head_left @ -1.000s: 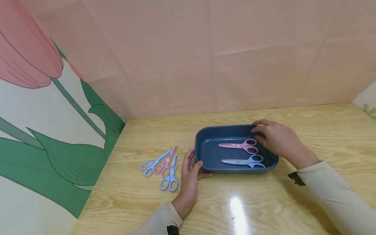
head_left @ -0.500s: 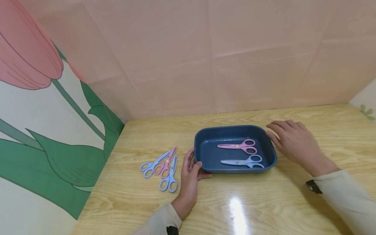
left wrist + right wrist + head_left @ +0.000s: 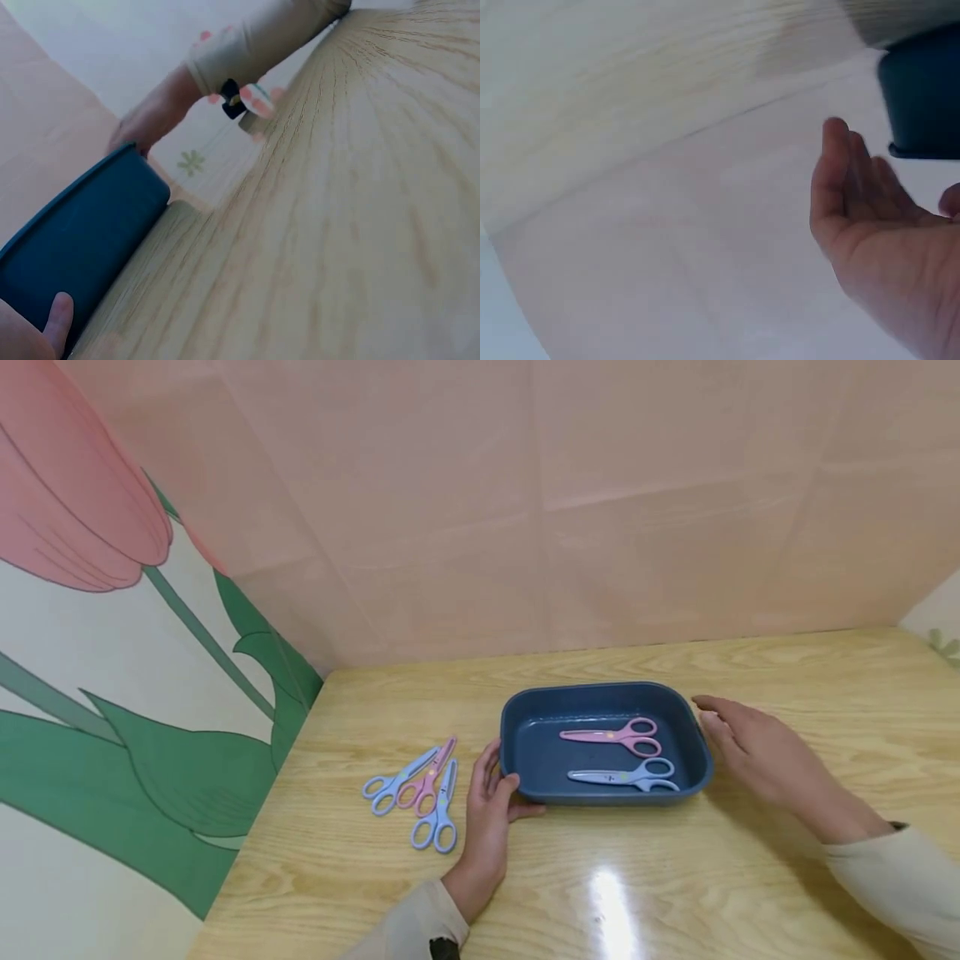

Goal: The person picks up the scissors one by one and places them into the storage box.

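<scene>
A dark blue rectangular tray (image 3: 607, 799) rests on the table. Inside it lie pink scissors (image 3: 615, 737) and, nearer the front, light blue scissors (image 3: 626, 776). My left hand (image 3: 487, 818) grips the tray's front left corner; its thumb (image 3: 58, 319) lies along the outer wall in the left wrist view. Just off the tray's right end is my right hand (image 3: 772, 768), fingers extended and holding nothing; a gap to the tray shows in the right wrist view. Left of the tray, a small group holds pink scissors (image 3: 427, 781) between two light blue pairs (image 3: 393, 783).
The wood-grain table (image 3: 322, 885) meets a pink wall covering (image 3: 450, 527) at the back. A wall with painted tulips and leaves (image 3: 180, 760) borders the left side.
My right hand has come out of the tray, away from the scissors in it, and moved right to beside its end. My left hand and the scissors have stayed in place.
</scene>
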A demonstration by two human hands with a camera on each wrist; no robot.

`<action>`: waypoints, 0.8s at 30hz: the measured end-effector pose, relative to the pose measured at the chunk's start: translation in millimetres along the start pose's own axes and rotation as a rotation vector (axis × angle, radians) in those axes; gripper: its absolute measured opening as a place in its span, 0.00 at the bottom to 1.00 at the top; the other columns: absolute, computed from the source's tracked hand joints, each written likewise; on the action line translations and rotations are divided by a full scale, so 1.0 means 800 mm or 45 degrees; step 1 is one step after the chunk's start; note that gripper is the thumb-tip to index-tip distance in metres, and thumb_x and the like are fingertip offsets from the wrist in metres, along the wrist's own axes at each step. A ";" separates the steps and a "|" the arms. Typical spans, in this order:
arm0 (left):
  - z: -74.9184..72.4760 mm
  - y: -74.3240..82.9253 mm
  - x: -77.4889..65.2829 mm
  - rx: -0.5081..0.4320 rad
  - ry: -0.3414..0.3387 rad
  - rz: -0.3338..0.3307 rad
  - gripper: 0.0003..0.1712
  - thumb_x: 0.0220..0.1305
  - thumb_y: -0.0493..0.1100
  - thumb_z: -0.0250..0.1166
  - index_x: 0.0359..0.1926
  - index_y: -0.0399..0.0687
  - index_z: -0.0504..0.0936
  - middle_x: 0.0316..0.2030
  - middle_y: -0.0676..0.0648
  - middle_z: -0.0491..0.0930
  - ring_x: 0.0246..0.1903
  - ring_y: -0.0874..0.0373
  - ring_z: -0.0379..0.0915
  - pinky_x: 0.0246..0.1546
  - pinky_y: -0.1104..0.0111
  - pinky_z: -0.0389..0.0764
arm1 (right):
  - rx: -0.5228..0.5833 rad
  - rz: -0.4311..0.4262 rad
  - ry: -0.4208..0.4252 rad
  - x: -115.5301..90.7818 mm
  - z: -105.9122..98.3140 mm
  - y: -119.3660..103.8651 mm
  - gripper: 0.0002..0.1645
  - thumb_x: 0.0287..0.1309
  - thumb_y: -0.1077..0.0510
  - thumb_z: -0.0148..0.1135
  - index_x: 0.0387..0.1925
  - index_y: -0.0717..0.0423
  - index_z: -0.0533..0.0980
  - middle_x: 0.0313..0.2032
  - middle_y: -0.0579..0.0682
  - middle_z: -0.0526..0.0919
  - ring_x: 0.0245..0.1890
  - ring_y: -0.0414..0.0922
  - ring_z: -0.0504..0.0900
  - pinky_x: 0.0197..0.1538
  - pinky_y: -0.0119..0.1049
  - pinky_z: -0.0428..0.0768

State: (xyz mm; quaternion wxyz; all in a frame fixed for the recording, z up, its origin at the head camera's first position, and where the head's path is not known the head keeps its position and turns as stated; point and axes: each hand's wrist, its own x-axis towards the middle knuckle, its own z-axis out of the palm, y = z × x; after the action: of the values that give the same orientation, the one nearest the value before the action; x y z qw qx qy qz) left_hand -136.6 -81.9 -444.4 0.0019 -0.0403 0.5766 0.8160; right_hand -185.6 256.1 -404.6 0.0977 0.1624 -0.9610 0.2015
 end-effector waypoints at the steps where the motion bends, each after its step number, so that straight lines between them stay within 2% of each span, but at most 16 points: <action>1: 0.000 0.000 0.000 0.001 -0.004 0.004 0.31 0.66 0.37 0.53 0.68 0.61 0.62 0.69 0.48 0.61 0.62 0.45 0.67 0.32 0.56 0.87 | 0.078 0.035 -0.031 -0.001 -0.002 0.000 0.27 0.73 0.47 0.38 0.66 0.57 0.64 0.60 0.65 0.73 0.57 0.67 0.72 0.55 0.65 0.69; 3: 0.000 -0.001 0.000 0.005 -0.008 0.006 0.31 0.66 0.37 0.53 0.69 0.60 0.62 0.70 0.48 0.60 0.62 0.45 0.67 0.32 0.56 0.87 | 0.172 0.056 -0.077 -0.003 -0.005 -0.002 0.28 0.74 0.48 0.37 0.69 0.55 0.60 0.63 0.64 0.70 0.58 0.68 0.71 0.55 0.66 0.69; 5: 0.000 -0.001 0.000 0.008 -0.010 0.007 0.31 0.67 0.37 0.53 0.69 0.60 0.62 0.70 0.47 0.60 0.61 0.45 0.67 0.32 0.56 0.87 | 0.198 0.045 -0.109 -0.006 -0.007 -0.005 0.28 0.74 0.48 0.37 0.70 0.52 0.58 0.64 0.63 0.70 0.58 0.67 0.72 0.54 0.66 0.70; 11: 0.000 -0.001 0.000 0.005 0.002 -0.008 0.30 0.66 0.38 0.54 0.67 0.65 0.64 0.69 0.50 0.62 0.61 0.46 0.69 0.32 0.56 0.87 | 0.138 0.015 -0.183 -0.011 -0.006 -0.012 0.30 0.74 0.51 0.37 0.74 0.47 0.51 0.63 0.67 0.69 0.56 0.67 0.74 0.52 0.66 0.72; 16: 0.000 -0.001 -0.001 -0.001 0.008 0.005 0.30 0.66 0.37 0.54 0.67 0.62 0.64 0.69 0.49 0.62 0.60 0.46 0.69 0.31 0.56 0.87 | 0.147 0.069 -0.218 -0.010 -0.005 -0.013 0.32 0.73 0.50 0.36 0.75 0.45 0.47 0.63 0.68 0.68 0.54 0.65 0.75 0.52 0.64 0.73; 24: 0.000 -0.003 0.000 -0.001 0.000 0.033 0.30 0.66 0.37 0.54 0.68 0.58 0.63 0.69 0.46 0.61 0.58 0.46 0.70 0.30 0.57 0.87 | 0.197 0.090 -0.272 -0.009 -0.004 -0.015 0.35 0.73 0.50 0.36 0.75 0.43 0.39 0.64 0.70 0.67 0.59 0.70 0.70 0.56 0.71 0.68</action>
State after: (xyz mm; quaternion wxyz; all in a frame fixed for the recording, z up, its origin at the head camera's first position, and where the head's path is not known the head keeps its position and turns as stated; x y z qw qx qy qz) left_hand -136.7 -81.2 -446.4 -0.0087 -0.0328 0.5766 0.8163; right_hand -174.4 248.7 -399.0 -0.0252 0.1558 -0.9527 0.2597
